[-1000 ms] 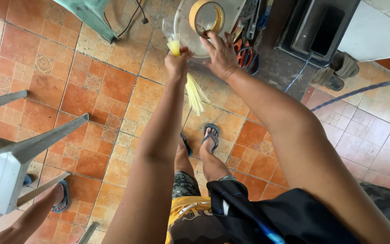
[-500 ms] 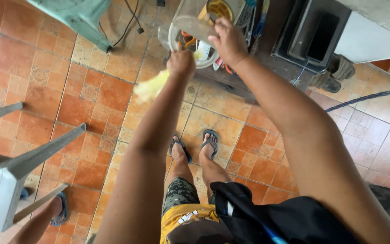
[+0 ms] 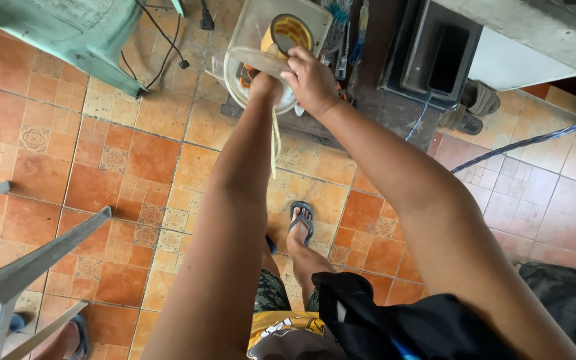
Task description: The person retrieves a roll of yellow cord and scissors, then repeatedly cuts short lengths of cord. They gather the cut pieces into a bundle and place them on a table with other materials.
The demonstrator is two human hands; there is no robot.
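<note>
My left hand (image 3: 265,84) is closed around a bundle of pale yellow strands (image 3: 275,143), which hang straight down from its fist. It is pressed against the near rim of a clear plastic container (image 3: 247,41) on the floor. My right hand (image 3: 312,81) lies right beside it, fingers curled over the same rim, just below a roll of yellow tape (image 3: 292,32) that lies in the container. The back of the right hand hides what its fingers grip. Orange-handled tools show under the container's edge.
A green plastic stool (image 3: 68,30) stands at the top left with black cables (image 3: 161,47) beside it. A grey frame (image 3: 28,267) fills the lower left, with another person's sandalled foot (image 3: 75,333) below it. A dark box (image 3: 435,57), shoes (image 3: 475,107) and a blue hose (image 3: 521,141) lie to the right.
Both hands have moved forward onto the container's rim. The yellow strands, sticking out to the left half a second ago, now hang straight down.
</note>
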